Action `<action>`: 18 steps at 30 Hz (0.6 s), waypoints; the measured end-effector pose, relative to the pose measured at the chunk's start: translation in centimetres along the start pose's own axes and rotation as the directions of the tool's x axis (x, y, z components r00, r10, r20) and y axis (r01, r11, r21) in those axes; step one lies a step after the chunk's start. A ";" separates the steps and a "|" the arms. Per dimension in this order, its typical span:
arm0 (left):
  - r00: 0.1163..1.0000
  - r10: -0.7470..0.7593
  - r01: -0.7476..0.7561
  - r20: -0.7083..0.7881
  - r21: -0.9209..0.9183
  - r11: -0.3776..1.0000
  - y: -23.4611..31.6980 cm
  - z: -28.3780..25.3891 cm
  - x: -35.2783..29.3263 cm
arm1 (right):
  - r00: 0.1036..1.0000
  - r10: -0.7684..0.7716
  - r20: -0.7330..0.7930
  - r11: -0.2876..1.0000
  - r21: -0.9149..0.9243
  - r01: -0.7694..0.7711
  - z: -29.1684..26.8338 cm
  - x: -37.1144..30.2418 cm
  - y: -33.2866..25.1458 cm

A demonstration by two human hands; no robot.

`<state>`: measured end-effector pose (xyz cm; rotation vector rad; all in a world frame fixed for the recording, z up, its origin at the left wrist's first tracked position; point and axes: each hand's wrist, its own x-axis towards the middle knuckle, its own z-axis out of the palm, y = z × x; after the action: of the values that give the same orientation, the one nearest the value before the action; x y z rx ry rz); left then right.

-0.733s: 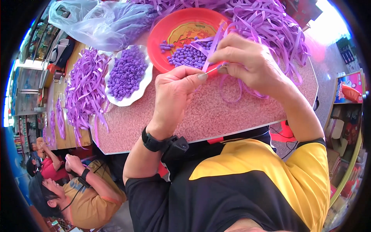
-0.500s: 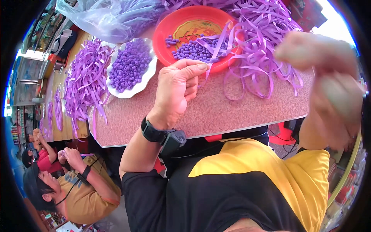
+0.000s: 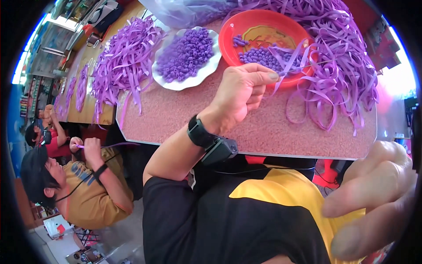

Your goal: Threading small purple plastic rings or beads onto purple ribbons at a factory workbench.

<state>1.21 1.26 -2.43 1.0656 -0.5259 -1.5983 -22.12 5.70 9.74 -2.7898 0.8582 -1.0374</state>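
Note:
My left hand [image 3: 239,94], with a black band on its wrist, pinches a thin purple ribbon [image 3: 286,67] between thumb and forefinger. It is at the near edge of a red plate [image 3: 225,46], which holds purple beads [image 3: 260,57]. Large and close, my right hand [image 3: 378,193] is at the lower right, beyond the table's near edge. Its thumb and fingers are apart, and I see nothing between them. To the left of the red plate, a white wavy-edged dish [image 3: 187,84] carries a heap of purple beads [image 3: 187,53].
Loose purple ribbons [image 3: 338,57] pile up at the right of the pink table [image 3: 259,138]. More ribbons [image 3: 125,61] lie at the left. A clear plastic bag [image 3: 189,12] sits at the back. Two people work at the left, the nearer one in a mustard shirt [image 3: 99,200].
My right hand has dropped from beside the ribbon pile to the lower right, closer to the camera. The table has shifted rightward in view. My left hand still pinches the ribbon.

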 end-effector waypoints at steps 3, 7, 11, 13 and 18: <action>0.997 -0.048 0.048 0.065 0.007 0.999 0.5 2.4 1.3 | 0.989 0.145 -0.014 0.957 -0.251 -0.143 -0.4 1.2 0.2; 0.998 0.070 -0.069 -0.010 0.042 0.997 0.6 1.0 0.5 | 0.961 0.276 -0.021 0.835 -0.490 -0.250 1.7 2.5 -4.2; 1.000 0.004 -0.003 -0.029 0.032 0.999 0.5 0.8 0.7 | 0.926 0.361 -0.110 0.686 -0.641 -0.344 0.4 -0.5 -4.1; 0.999 -0.004 0.004 0.039 0.006 1.000 0.3 0.8 0.7 | 0.925 0.356 -0.129 0.663 -0.663 -0.348 0.6 -0.6 -4.3; 1.000 -0.002 0.002 0.021 -0.007 1.000 0.5 2.1 0.4 | 0.976 0.202 -0.077 0.853 -0.477 -0.214 -0.5 -3.4 -3.0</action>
<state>-0.34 0.32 -1.11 1.0456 -0.5336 -1.6138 -23.14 10.05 8.81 -2.9628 1.5823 -0.9245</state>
